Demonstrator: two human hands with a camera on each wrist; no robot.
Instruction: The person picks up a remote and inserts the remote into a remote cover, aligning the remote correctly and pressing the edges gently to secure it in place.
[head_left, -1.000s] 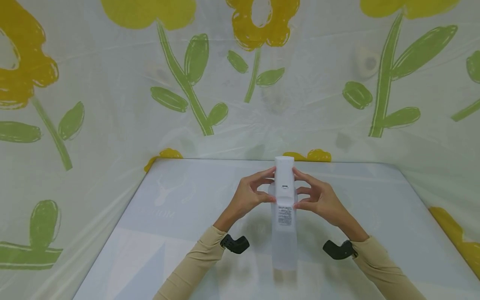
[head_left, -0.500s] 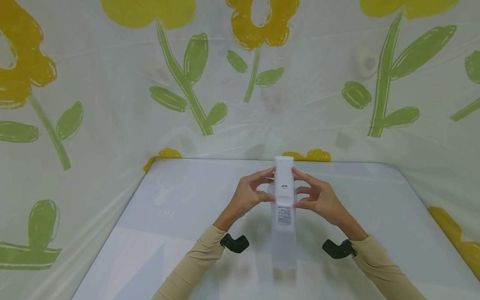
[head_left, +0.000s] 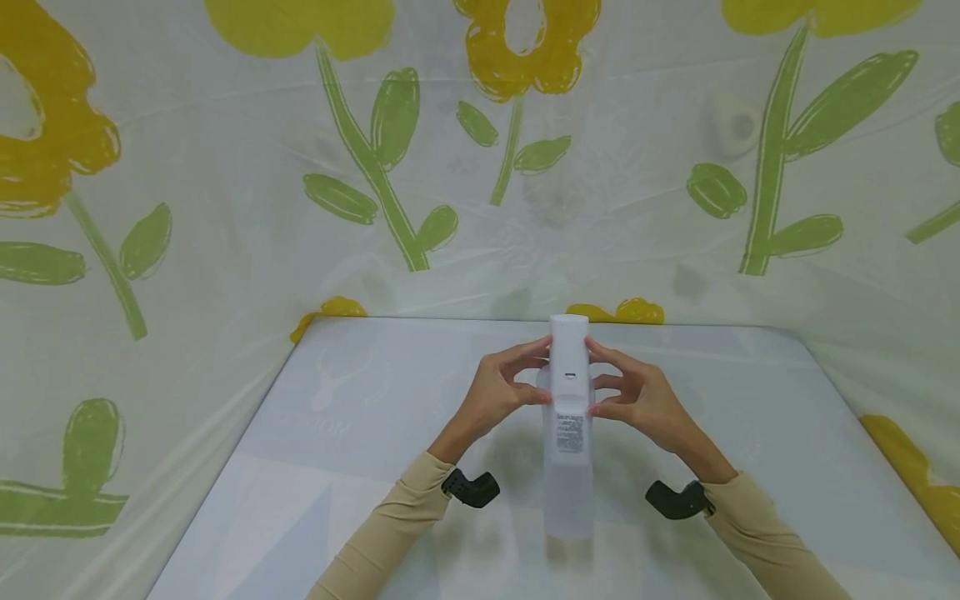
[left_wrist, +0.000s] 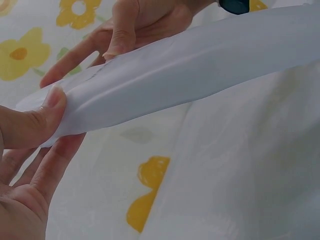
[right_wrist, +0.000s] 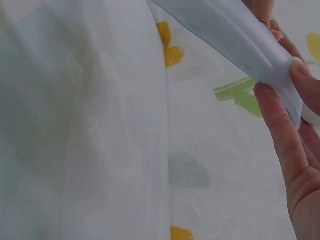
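Both hands hold one long, pale translucent pouch (head_left: 568, 417) just above the middle of the worktop (head_left: 360, 433). Its white upper end points to twelve o'clock, toward the flower-printed sheet (head_left: 225, 208) hung behind, and its clear lower end trails to six o'clock, toward the person. The left hand (head_left: 501, 390) closes on the pouch from nine o'clock and the right hand (head_left: 637, 398) from three o'clock, each pinching a side edge near the upper end with thumb and curled fingers (left_wrist: 50, 107), not wrapping round it. A grip from opposite sides like this probably keeps the limp pouch flat and steady, with its small printed label (head_left: 569, 433) turned up to the head view. The right wrist view shows the right thumb (right_wrist: 272, 107) pressed against the pouch edge (right_wrist: 240, 45). Beige sleeves (head_left: 390, 525) cover both forearms, each with a black wrist mount (head_left: 468, 487).
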